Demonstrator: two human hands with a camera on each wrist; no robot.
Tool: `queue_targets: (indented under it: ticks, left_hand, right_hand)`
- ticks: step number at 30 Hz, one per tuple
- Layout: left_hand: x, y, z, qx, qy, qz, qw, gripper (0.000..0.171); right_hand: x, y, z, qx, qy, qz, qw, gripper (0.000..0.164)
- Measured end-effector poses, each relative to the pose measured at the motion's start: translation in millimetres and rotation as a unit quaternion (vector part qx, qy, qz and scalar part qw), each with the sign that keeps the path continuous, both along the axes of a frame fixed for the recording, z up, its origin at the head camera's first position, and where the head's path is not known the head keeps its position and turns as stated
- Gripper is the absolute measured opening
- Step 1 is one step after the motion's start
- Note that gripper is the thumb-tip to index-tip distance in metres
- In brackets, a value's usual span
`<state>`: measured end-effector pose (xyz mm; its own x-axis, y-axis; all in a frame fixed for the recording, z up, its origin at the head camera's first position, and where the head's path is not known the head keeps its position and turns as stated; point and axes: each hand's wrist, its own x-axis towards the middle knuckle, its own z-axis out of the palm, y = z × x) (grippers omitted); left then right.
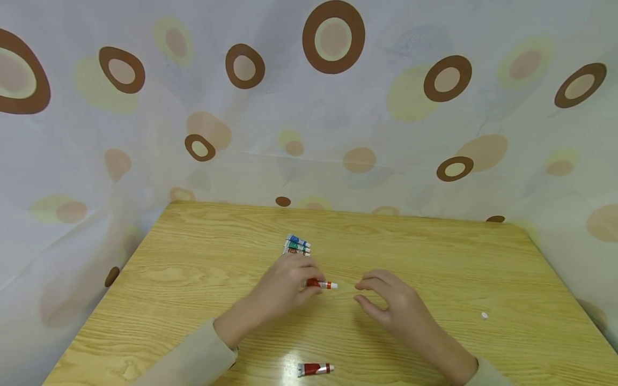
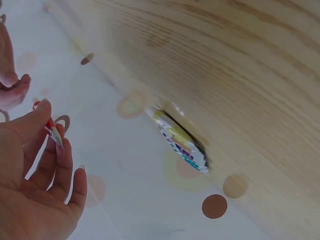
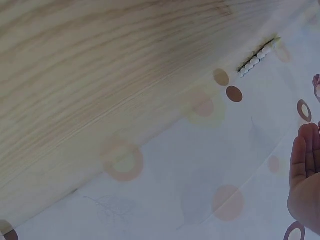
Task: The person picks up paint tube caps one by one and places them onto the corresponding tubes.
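My left hand (image 1: 292,281) pinches a small red paint tube (image 1: 316,283) between thumb and fingers, its white tip pointing right. In the left wrist view the same tube (image 2: 52,129) slants between thumb and fingertips. To the right of that tip, my right hand (image 1: 398,300) hovers with thumb and fingers apart and nothing between them. Its fingers (image 3: 299,160) show at the right edge of the right wrist view. Behind the left hand lies a row of paint tubes, blue (image 1: 298,240), green (image 1: 296,246) and red on top of the visible stack, the nearest partly hidden by the hand.
A dark red paint tube (image 1: 315,369) lies alone near the front of the wooden table (image 1: 217,230). A small white round piece (image 1: 485,316) lies to the right of the right hand. A patterned white sheet (image 1: 338,118) hangs behind and beside the table.
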<state>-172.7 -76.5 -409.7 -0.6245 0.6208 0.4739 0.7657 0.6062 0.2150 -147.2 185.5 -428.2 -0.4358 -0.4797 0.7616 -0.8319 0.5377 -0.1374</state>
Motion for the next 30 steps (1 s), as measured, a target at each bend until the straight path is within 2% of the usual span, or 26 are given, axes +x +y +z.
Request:
queue_targets:
  ticks: [4, 10, 15, 18, 25, 30]
  left_hand:
    - [-4.2, -9.9, -5.1, 0.002, -0.019, 0.019, 0.9996, 0.016]
    - [-10.0, -20.7, -10.2, -0.006, -0.016, 0.040, 0.9991, 0.016]
    - [-15.7, -26.7, -12.7, -0.020, -0.033, 0.056, 0.9977, 0.017]
    - [-18.6, -30.2, -15.3, -0.028, -0.043, 0.059, 0.9969, 0.017]
    - [-24.6, -36.8, -23.4, -0.041, -0.066, 0.059, 0.9952, 0.017]
    - [-28.7, -38.5, -28.5, -0.048, -0.088, 0.064, 0.9929, 0.019]
  right_hand:
    - [0.3, 7.1, -0.9, -0.002, 0.001, -0.005, 1.000, 0.038]
    - [0.5, 19.1, -1.8, 0.001, 0.005, -0.020, 1.000, 0.044]
    - [-0.4, 33.0, -4.7, 0.005, 0.018, -0.039, 0.999, 0.048]
    - [0.6, 43.1, -5.7, 0.006, 0.026, -0.051, 0.998, 0.048]
    - [8.5, 66.5, -2.1, 0.013, -0.007, -0.091, 0.996, 0.051]
    - [9.5, 84.2, -4.7, 0.007, -0.008, -0.107, 0.994, 0.051]
